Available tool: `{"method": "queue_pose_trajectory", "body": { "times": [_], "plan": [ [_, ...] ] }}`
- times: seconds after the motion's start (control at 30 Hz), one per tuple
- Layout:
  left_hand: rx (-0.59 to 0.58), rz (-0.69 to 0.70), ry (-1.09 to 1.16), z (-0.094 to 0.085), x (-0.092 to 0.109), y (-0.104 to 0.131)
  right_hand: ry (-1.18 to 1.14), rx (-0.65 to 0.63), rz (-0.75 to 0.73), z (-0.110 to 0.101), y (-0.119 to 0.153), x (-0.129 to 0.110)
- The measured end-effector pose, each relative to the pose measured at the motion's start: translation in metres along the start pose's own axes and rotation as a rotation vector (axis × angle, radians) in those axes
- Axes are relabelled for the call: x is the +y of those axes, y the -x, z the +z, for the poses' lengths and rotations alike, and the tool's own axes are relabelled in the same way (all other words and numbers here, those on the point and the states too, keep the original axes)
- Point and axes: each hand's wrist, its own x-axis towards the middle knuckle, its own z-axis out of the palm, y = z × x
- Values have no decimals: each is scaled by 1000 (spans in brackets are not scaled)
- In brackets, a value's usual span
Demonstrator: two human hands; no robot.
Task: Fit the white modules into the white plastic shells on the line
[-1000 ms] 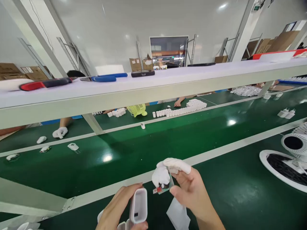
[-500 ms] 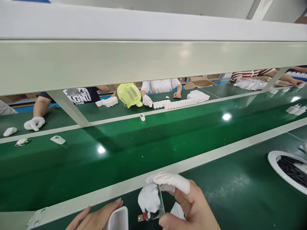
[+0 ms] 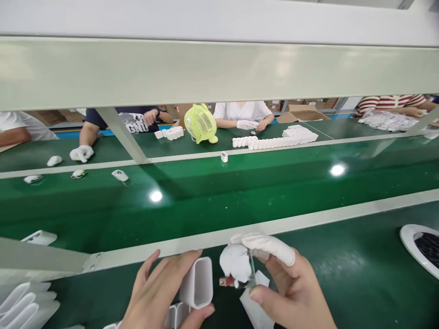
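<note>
At the lower middle, my left hand (image 3: 161,288) grips a hollow white casing (image 3: 197,283) between thumb and fingers, its open end facing right. My right hand (image 3: 288,278), with white covers on some fingers, pinches a thin circuit board (image 3: 253,269) by its edges. A white lump (image 3: 235,262) covers much of the board's left side, and a small red part with a metal connector (image 3: 226,282) sits below it. The casing and board are a small gap apart. A white piece (image 3: 257,304) lies below the board, and more white casings (image 3: 176,315) lie under my left hand.
White casings (image 3: 25,304) are stacked at the lower left. A pale rail (image 3: 240,233) borders the green belt (image 3: 206,196), which carries several small parts. Across it, people work near a yellow-green fan (image 3: 200,123). A round white-rimmed part (image 3: 409,242) lies at right.
The view has shifted left, so the scene sits further right. My left hand has risen into view with the casing, now near the board. Across the belt, a gloved hand has drawn back from the white row.
</note>
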Motion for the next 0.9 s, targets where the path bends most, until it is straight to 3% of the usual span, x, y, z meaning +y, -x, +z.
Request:
{"method": "queue_pose_trajectory", "body": {
  "times": [0.27,0.6,0.7,0.9],
  "plan": [
    [121,-91,84,-10,26,-14,131,1,-163,-7,-7,-1],
    [132,-9,112,-17,30,-15,217,-76,-216,17,-4,-2],
    [146,6,144,-19,34,-17,234,-117,-222,16,-3,2],
    [144,3,190,-19,37,-20,381,-30,-287,6,9,17]
  ]
}}
